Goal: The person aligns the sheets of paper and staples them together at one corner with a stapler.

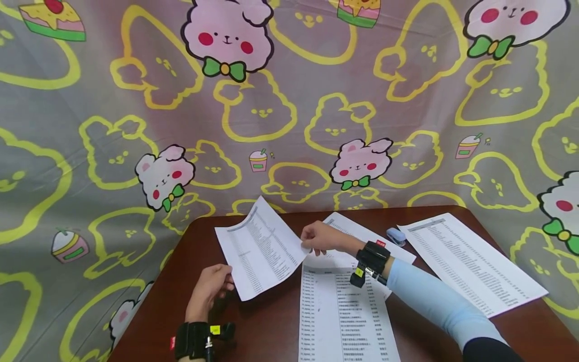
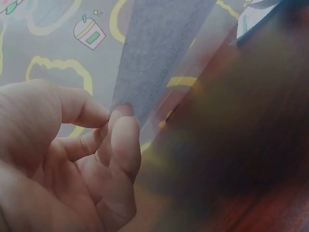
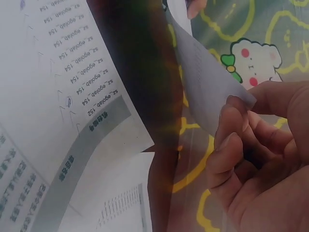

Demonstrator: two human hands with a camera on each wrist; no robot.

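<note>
From my remote post I see the sheet (image 1: 260, 249) tilted up mid-frame, between both hands: the left hand (image 1: 209, 286) pinches its left edge, the right hand (image 1: 323, 238) its right corner. Papers (image 1: 346, 317) lie lower centre on the table (image 1: 258, 332); a stapler (image 1: 396, 237) sits right of centre.

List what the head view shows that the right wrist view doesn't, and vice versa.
Head only: the light-blue stapler, the black wrist straps and the light-blue sleeve.

Right wrist only: distinct pen ticks beside printed rows, and the underside of the lifted sheet.

Both: the right hand pinching that sheet, printed sheets on the table, and the patterned cloth behind.
</note>
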